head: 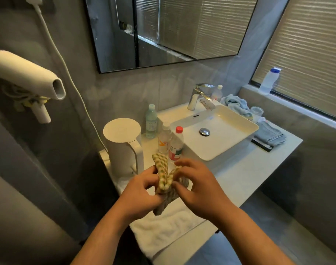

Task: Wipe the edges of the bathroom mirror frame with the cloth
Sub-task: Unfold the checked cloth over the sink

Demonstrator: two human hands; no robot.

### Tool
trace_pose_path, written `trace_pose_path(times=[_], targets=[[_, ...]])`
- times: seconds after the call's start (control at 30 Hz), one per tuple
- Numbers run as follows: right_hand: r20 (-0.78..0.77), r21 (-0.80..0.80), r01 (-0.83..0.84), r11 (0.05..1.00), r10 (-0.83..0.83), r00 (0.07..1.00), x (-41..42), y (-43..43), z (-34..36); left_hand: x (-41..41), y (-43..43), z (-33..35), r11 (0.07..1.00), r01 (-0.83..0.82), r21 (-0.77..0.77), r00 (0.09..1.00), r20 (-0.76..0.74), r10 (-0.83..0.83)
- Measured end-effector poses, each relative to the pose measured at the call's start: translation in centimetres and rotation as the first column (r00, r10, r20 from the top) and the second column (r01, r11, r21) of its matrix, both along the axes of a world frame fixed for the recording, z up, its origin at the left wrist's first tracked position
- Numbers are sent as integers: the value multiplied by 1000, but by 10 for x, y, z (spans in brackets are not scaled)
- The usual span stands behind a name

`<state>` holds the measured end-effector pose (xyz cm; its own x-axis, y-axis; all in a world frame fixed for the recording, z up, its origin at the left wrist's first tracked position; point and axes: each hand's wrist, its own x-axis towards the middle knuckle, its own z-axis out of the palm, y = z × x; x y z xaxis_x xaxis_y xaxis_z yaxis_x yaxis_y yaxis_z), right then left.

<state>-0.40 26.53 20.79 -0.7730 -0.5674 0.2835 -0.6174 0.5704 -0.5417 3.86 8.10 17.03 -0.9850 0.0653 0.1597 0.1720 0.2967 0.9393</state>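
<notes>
A yellow-and-white patterned cloth (164, 178) is bunched and folded between both hands, held above the near end of the counter. My left hand (140, 190) grips its left side with curled fingers. My right hand (197, 188) pinches its right side. The mirror (163, 31) hangs on the wall above the basin, well beyond the hands; its thin black frame (169, 63) shows along the bottom and both side edges, and the top edge is out of view.
A white kettle (123, 144) and three bottles (171, 140) stand just beyond the hands. A white basin (238, 129) with a chrome tap (199, 94) lies further right. A hair dryer (29, 77) juts from the left wall. A white towel (163, 226) lies under the hands.
</notes>
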Motion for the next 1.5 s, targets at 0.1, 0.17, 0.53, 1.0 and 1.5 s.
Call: trace_pose_path(times=[0.1,0.17,0.53,1.0,1.5], targets=[[22,-14,34,999,-34,999,10,3,13,6,0,10,1000,-22,3,999,43,22],[133,-81,96,992,-85,987,16,5,24,10,2,15,987,-107,122,989,111,94],[244,-107,-17,994,43,969,17,21,89,0,22,59,985,154,73,977,136,-163],[261,-401,85,912,25,965,37,38,128,-14,20,127,955,-179,238,984,47,173],[690,-564,488,666,56,722,8,25,84,-4,19,148,930,-265,254,955,-67,290]])
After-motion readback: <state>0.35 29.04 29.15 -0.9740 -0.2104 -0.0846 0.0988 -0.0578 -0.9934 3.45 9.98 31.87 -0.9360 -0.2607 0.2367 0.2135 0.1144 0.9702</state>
